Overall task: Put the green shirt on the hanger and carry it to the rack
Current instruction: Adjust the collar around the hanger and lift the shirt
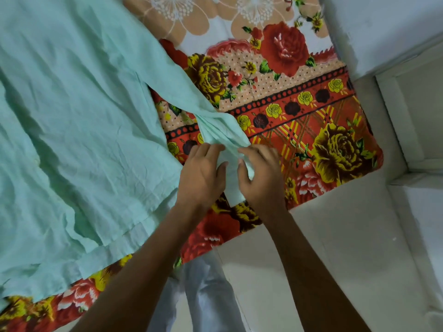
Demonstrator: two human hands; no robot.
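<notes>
The shirt (79,130) lies on the bed (299,97), filling the frame's left, its sleeve (215,125) reaching toward centre, between both hands (201,176) (261,178); floor (335,248) lower right.

green shirt (72,116) cut off at 9 and 12 o'clock edges; sleeve cuff (233,185) partly hidden between left hand (201,176) and right hand (261,178).

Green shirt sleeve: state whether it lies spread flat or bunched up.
Bunched. The sleeve narrows into gathered folds at its end, where the left hand and right hand hold it.
</notes>
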